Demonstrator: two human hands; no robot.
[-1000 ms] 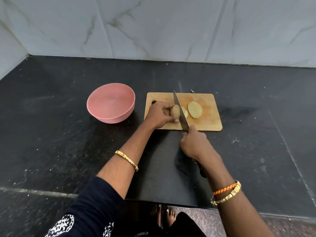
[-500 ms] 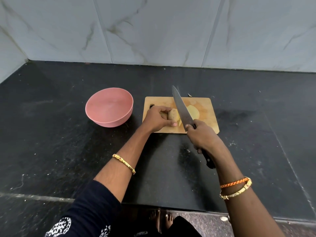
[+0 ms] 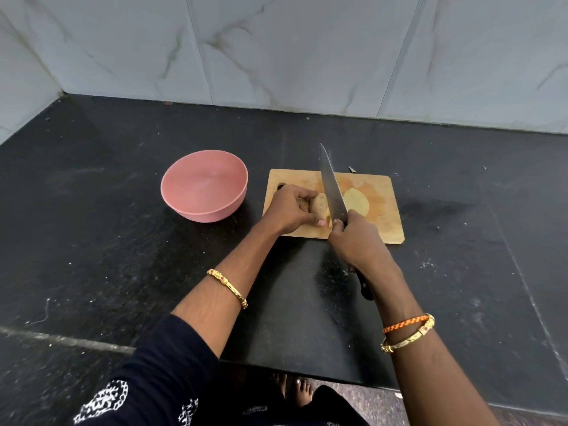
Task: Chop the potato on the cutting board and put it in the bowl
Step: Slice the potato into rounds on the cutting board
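A wooden cutting board [image 3: 381, 222] lies on the black counter. My left hand [image 3: 290, 210] grips the uncut part of the potato [image 3: 319, 206] at the board's left side. My right hand [image 3: 356, 241] holds a large knife [image 3: 332, 186] by its black handle, the blade raised and tilted, its tip pointing away over the board. To the right of the blade lies a pale cut potato slice [image 3: 358, 200], partly hidden by the blade. An empty pink bowl [image 3: 204, 186] stands just left of the board.
The dark stone counter [image 3: 123, 241] runs back to a marble-tiled wall [image 3: 276, 56]. A small scrap [image 3: 352, 169] lies just behind the board. The counter's front edge is near my body, with bare feet on the floor below.
The knife has lifted off the potato: its blade was down in the cut one second ago and now stands raised and tilted. My right hand moved up and slightly right. My left hand stays on the potato.
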